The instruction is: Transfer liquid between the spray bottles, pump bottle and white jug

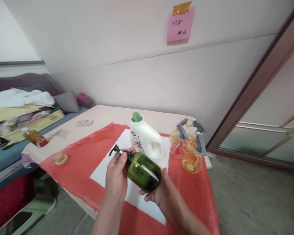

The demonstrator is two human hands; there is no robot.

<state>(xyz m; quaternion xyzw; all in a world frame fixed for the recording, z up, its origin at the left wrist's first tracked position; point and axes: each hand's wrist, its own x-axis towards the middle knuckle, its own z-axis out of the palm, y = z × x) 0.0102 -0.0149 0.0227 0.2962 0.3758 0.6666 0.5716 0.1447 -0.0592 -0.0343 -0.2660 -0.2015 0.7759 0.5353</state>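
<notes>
A dark green pump bottle (144, 171) with a black pump head is held tilted above the table, its pump pointing up and left. My left hand (117, 173) grips it at the neck, fingers wrapped below the pump. Around its base, my right hand (164, 192) is closed, thumb on the near end. Just behind it stands a white detergent jug (147, 138) with a green spout and no cap on it. Both the jug and a white sheet (147, 205) rest on a red plastic cover (88, 163).
Several spray bottles (192, 161) with grey trigger heads stand at the right. A round cap (60, 159) lies at the left on the red cover. Farther left are a bottle of amber liquid (35, 137) and a clear packet (84, 123). A pink note (180, 26) is taped to the wall.
</notes>
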